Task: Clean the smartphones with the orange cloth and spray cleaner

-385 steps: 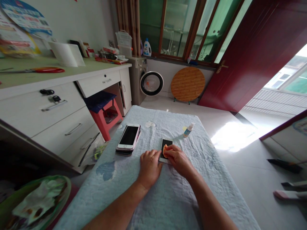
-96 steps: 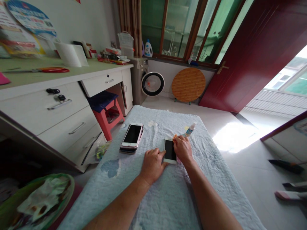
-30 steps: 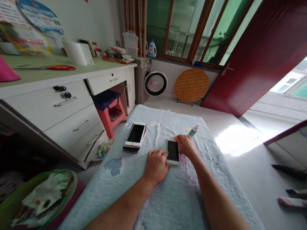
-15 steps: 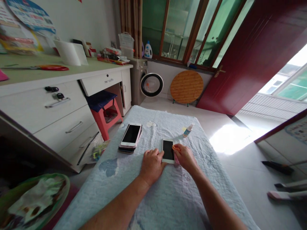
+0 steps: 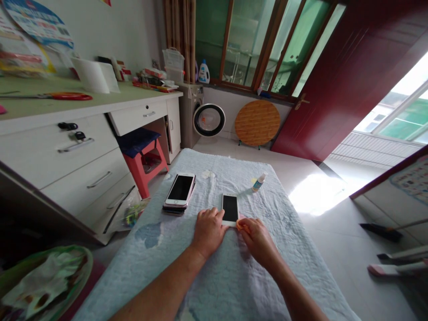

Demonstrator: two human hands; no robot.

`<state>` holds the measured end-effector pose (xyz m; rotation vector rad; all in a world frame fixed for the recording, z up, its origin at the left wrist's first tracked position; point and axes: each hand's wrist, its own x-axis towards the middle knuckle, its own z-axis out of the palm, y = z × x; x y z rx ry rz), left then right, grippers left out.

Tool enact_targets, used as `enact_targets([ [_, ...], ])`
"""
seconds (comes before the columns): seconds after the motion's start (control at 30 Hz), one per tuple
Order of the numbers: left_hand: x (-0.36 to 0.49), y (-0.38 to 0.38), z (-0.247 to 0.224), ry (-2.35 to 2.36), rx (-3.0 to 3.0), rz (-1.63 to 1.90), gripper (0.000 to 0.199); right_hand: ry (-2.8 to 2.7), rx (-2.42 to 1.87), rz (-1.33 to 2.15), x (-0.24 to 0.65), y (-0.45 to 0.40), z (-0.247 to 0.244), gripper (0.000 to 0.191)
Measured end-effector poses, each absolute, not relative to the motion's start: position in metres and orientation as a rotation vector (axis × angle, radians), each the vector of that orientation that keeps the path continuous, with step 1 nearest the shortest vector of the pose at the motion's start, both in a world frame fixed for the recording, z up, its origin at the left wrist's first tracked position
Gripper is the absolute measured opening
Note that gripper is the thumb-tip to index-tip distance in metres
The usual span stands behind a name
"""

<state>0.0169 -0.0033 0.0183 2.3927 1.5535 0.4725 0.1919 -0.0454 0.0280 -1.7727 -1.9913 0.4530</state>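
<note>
A white phone with a dark screen (image 5: 230, 207) lies face up on the cloth-covered table (image 5: 214, 285). My left hand (image 5: 209, 229) holds the phone's lower left edge, fingers bent against it. At the phone's lower right corner, my right hand (image 5: 257, 236) pinches a small orange cloth (image 5: 242, 226). Left of them sits a stack of phones (image 5: 180, 191), the top one white with a dark screen. A small spray bottle (image 5: 259, 182) with a clear cap stands beyond my right hand.
At the left is a desk (image 5: 143, 104) with drawers, with a red stool (image 5: 142, 162) beneath it. A bin (image 5: 87, 267) stands at the lower left. Beyond the table are a washing machine (image 5: 191, 117), its door open, and a round wooden board (image 5: 257, 122).
My right hand has moved down the phone's right edge to its lower corner with the orange cloth. My left hand stays at the phone. The view has shifted slightly.
</note>
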Motion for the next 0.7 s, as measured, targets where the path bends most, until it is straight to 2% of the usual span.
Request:
enact_targets([
  [0.3, 0.016, 0.000, 0.015, 1.537, 2.392, 0.467, 0.035, -2.184, -1.810, 0.353, 0.186, -0.039, 0.041, 0.020],
  [0.7, 0.015, 0.000, 0.015, 1.522, 2.388, 0.472, 0.032, -2.181, -1.897, 0.107, 0.189, 0.029, 0.027, 0.021],
])
